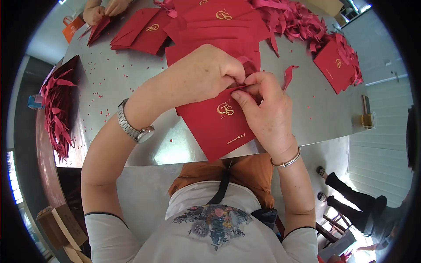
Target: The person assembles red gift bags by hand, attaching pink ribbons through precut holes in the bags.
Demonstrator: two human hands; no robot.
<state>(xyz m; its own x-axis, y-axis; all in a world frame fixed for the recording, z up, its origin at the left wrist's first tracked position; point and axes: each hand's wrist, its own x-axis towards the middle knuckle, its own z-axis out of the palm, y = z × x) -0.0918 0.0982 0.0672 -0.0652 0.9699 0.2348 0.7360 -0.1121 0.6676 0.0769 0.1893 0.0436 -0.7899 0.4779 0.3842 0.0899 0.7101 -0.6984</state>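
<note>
A red paper gift bag (219, 127) with a gold logo lies flat and slanted at the table's front edge, its lower corner reaching past the edge. My right hand (268, 109) grips its top edge, thumb on the front face and fingers bent behind. Close beside it, my left hand (210, 72) is closed, its fingertips pinching at the same edge where the bag's ribbon (249, 65) runs. The curled fingers partly hide what they pinch. A loose ribbon end (289, 75) sticks up beyond my right hand.
Overlapping red bags (219, 33) lie ahead on the metal table (131, 87). Ribbon-handled bags stand at left (59, 109) and right (335, 65), with a ribbon heap (302, 22) behind. Another person's hands (103, 13) hold a bag at far left. A glass (367, 120) stands at right.
</note>
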